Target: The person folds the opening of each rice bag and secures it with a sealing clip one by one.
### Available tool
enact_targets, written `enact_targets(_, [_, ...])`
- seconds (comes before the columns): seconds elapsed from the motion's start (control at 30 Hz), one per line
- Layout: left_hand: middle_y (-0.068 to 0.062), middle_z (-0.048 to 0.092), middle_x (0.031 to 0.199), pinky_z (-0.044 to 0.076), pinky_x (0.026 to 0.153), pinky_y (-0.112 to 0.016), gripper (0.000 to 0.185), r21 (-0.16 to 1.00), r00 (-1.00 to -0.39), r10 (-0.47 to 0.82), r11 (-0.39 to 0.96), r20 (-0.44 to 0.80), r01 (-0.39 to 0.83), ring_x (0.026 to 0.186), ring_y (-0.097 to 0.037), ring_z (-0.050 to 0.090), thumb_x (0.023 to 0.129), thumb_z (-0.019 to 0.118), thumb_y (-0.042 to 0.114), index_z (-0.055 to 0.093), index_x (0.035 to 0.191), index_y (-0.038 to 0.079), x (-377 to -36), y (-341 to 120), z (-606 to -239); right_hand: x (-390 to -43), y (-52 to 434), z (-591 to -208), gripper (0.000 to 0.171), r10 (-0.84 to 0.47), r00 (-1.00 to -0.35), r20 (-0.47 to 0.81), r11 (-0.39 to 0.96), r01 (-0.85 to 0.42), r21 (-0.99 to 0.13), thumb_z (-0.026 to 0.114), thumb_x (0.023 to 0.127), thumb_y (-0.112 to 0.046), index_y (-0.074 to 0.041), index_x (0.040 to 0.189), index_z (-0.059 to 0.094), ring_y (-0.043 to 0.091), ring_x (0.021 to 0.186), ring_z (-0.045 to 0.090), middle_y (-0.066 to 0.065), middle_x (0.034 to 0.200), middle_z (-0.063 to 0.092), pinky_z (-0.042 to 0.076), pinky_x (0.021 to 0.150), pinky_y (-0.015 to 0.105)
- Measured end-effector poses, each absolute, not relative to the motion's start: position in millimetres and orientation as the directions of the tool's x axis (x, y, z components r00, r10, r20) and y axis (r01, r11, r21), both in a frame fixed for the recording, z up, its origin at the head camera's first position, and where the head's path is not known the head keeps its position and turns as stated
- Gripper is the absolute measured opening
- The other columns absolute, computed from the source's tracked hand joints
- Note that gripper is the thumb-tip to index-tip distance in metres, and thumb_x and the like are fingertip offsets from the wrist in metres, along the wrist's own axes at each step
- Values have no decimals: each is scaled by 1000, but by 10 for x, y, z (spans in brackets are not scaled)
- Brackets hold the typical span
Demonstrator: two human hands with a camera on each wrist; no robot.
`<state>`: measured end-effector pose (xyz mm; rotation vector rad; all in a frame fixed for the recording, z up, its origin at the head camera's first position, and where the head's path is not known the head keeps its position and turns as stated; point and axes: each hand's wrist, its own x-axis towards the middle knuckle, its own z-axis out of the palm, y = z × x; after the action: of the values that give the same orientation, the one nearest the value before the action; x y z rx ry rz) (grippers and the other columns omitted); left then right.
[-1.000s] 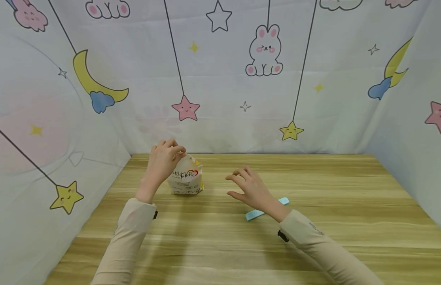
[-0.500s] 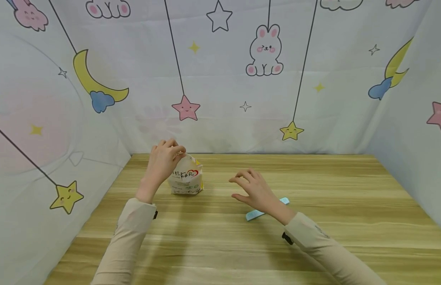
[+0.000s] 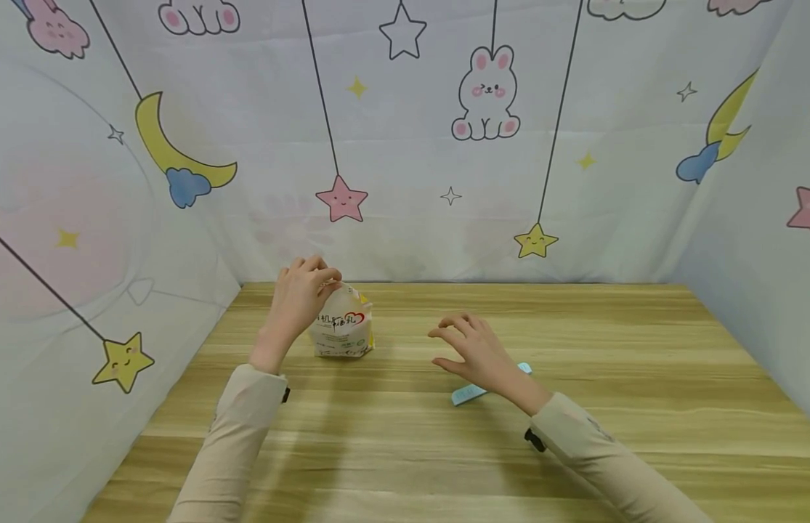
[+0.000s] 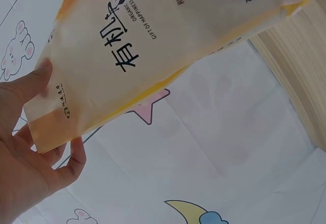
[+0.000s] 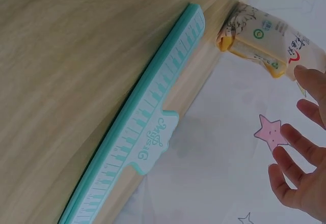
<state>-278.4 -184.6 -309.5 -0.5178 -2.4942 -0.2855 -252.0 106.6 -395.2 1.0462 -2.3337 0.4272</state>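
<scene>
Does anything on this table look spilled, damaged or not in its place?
Nothing stands out. The bag stands upright, its top pinched by the left hand; the turquoise strip lies slantwise on the table, and no spill or damage shows.

The person's left hand [image 4: 30,169] pinches the end of a cream bag [image 4: 163,43] lettered "ORGANIC GIFT OF HAPPINESS", before a white printed cloth [image 4: 229,137] and a wooden tabletop [image 4: 293,56].

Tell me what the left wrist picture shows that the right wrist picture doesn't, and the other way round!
Only the left wrist view shows the left hand pinching the bag, and a printed bunny. Only the right wrist view shows the right hand, holding nothing, and the turquoise piano-key strip. Both show the bag, the wooden table and the pink star.
</scene>
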Motion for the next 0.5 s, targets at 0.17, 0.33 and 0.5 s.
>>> enact_targets(0.17, [-4,56,83,36,64,-39,12,90,-764,296,904,573,419,74,-24,46,83,62,21,69,87,13,-2776,-1837,-3085,-2505,1105,-3968,38,-593,-560,579,652,-756,-62,72,73,-29,-17,106,61,19,90,45,2,104,56,38,73,35])
enact_targets(0.33, [-4,57,83,37,65,-39,12,93,-766,297,903,571,419,75,-24,47,83,62,21,69,88,12,-2765,-1837,-3073,-2489,1150,-3991,38,-598,-574,560,654,-753,-73,71,74,-31,-17,107,60,19,91,45,4,106,57,39,76,36])
enact_targets(0.5, [-5,57,84,36,65,-39,11,98,-764,301,899,570,428,75,-25,47,82,62,19,69,88,12,-2754,-1836,-3075,-2477,1201,-4022,37,-602,-581,548,656,-751,-77,71,75,-29,-17,108,60,20,91,46,5,106,57,38,75,36])
